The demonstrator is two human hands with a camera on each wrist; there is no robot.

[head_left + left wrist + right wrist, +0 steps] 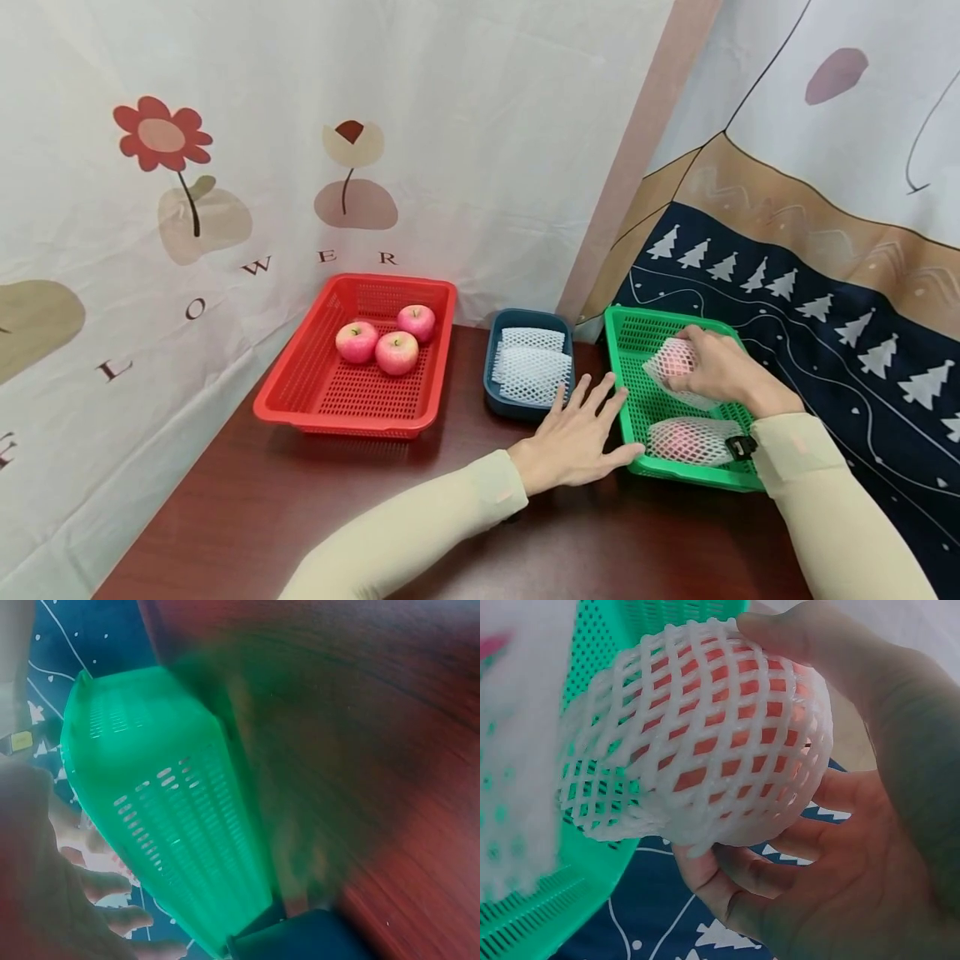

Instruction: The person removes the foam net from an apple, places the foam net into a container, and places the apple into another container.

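My right hand [716, 371] grips an apple in a white foam net [672, 361] over the back part of the green basket [624, 367]. In the right wrist view, thumb and fingers curl round the netted apple [727, 742], and the loose end of the net sticks out to the left. A second netted apple [686, 440] lies at the front of that basket. With fingers spread, my left hand [570, 446] is beside the basket's left rim, holding nothing; its fingertips reach toward the dark blue box [517, 410].
White foam nets [531, 367] lie stacked in the dark blue box. A red basket [300, 400] on the left holds three bare apples [396, 352]. Everything stands on a dark red-brown table [247, 508], with printed curtains [487, 150] behind and at the right.
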